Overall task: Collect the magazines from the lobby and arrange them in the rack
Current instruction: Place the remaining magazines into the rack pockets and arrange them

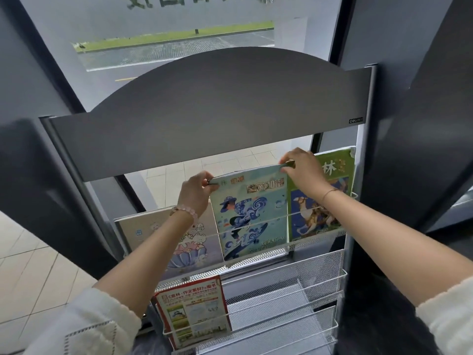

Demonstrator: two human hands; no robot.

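A grey metal magazine rack (210, 119) with wire-mesh shelves stands in front of me. In the middle of its top shelf is a light-blue magazine (252, 213) with a blue wave figure on the cover. My left hand (195, 193) pinches its top left corner and my right hand (302, 170) pinches its top right corner. A green magazine (332, 198) stands to its right and a pale cartoon-cover magazine (189, 242) to its left, partly hidden by my left forearm. On the lower shelf, a red-bordered magazine (194, 308) leans at the left.
The right part of the lower mesh shelves (294, 298) holds nothing. Behind the rack is a glass door (179, 47) with dark frames either side. Pale tiled floor (33, 272) lies at the lower left.
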